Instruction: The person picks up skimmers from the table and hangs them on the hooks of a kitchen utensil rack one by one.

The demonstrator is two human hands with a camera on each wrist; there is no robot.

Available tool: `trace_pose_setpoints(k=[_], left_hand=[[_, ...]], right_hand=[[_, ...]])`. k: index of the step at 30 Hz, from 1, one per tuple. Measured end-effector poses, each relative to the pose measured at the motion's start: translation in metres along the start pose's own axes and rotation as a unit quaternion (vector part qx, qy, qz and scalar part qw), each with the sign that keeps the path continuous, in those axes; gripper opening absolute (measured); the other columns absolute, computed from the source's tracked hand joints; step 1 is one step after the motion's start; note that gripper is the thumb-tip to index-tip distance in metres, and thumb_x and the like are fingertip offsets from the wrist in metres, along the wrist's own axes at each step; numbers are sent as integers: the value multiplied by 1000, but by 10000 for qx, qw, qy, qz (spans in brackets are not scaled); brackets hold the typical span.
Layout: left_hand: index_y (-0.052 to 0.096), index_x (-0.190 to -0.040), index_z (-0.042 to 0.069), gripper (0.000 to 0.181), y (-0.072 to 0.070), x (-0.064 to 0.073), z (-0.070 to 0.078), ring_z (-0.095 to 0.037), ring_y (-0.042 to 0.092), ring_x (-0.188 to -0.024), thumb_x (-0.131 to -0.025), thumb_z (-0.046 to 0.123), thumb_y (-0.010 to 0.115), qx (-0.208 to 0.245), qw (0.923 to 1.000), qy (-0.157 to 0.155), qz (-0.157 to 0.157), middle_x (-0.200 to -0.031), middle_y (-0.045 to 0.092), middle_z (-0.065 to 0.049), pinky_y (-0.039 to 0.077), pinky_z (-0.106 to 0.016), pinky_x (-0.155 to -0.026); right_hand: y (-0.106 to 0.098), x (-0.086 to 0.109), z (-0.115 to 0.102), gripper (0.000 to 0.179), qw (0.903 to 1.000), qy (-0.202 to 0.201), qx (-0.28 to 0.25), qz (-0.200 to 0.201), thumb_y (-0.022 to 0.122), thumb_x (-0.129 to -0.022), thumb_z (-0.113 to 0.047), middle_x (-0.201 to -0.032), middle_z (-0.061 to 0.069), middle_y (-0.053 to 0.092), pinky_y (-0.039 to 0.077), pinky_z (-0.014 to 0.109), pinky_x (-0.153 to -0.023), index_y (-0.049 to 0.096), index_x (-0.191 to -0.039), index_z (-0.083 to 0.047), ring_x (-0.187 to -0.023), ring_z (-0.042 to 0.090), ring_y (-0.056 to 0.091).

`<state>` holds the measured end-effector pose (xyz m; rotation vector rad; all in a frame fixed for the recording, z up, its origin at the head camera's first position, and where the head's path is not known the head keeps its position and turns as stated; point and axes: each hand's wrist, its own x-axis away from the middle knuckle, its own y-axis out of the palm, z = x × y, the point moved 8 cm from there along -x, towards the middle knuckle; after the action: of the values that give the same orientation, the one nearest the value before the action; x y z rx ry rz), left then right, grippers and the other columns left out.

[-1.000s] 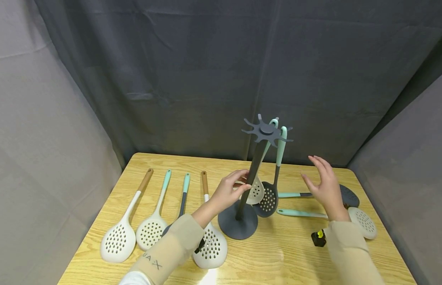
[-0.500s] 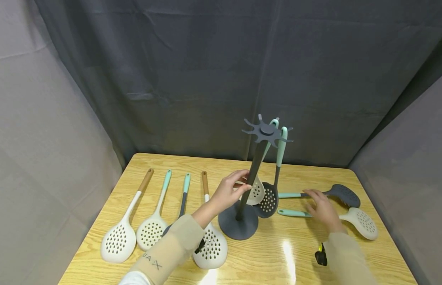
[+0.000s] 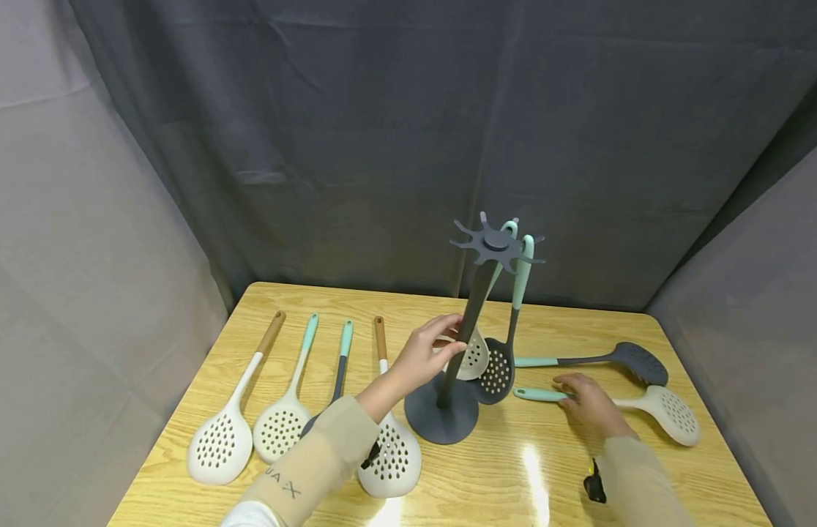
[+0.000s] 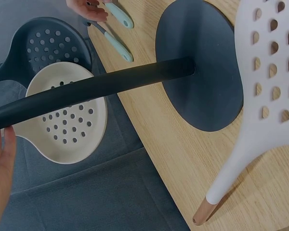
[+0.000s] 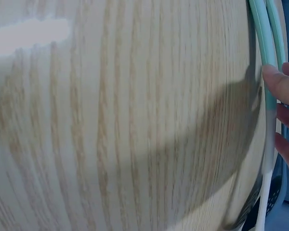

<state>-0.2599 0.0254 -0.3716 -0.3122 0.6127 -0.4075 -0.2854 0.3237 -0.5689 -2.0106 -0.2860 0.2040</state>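
In the head view my left hand (image 3: 427, 353) holds the pole of a dark grey utensil stand (image 3: 475, 301), thumb on one side and fingers on the other. A cream skimmer (image 3: 473, 356) and a dark grey skimmer (image 3: 497, 372), both with mint handles, hang from its hooks. On the right, my right hand (image 3: 594, 407) is at the handle of a cream skimmer with a perforated head (image 3: 672, 413) lying on the table. The right wrist view has my thumb and fingers pinching its mint handle (image 5: 263, 38). Just behind it lies a dark grey slotted turner (image 3: 635, 361).
To the left lie a white skimmer with a wooden handle (image 3: 219, 446), a cream skimmer (image 3: 281, 432), a dark utensil with a mint handle (image 3: 343, 351) and another white skimmer (image 3: 390, 461). Grey curtains (image 3: 356, 146) enclose the wooden table (image 3: 487, 476).
My right hand has come down from above the table to the cream skimmer's handle and closed its fingers on it. My left hand has stayed on the stand's pole.
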Motion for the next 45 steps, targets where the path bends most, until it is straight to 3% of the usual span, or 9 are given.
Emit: trace_pose_setpoints(k=[7, 28, 38, 45], left_hand=[[51, -119, -6, 34, 0, 0, 0, -30, 61, -95, -86, -1, 59, 28, 10000, 10, 26, -109, 57, -19, 53, -29, -82], [51, -120, -5, 34, 1, 0, -2, -29, 61, -95, -86, -1, 59, 26, 10000, 42, 33, -109, 57, -19, 53, -26, -81], [52, -119, -5, 34, 0, 0, -2, -29, 61, -96, -86, -1, 59, -34, 10000, -17, 20, -109, 57, -19, 53, -25, -81], [52, -119, -6, 34, 1, 0, -2, -29, 61, -96, -87, -1, 58, -38, 10000, -2, 16, -109, 57, -19, 53, -24, -81]], right_hand=[[7, -1, 4, 29, 9997, 167, 115, -143, 68, -79, -4, -103, 13, 60, 51, 43, -76, 63, -108, -2, -92, 31, 58], [5, 1, 0, 27, 9995, 124, 298, -51, 70, -77, -3, -94, 7, 61, 52, 40, -70, 65, -104, -4, -83, 24, 60], [-14, 3, 0, 29, 9991, 152, 238, 324, 66, -81, -5, -100, 12, 60, 52, 41, -66, 63, -110, -5, -83, 27, 60], [-37, 3, -1, 36, 9974, 335, 136, 625, 64, -83, -3, -108, 22, 56, 50, 48, -70, 60, -118, -1, -90, 37, 57]])
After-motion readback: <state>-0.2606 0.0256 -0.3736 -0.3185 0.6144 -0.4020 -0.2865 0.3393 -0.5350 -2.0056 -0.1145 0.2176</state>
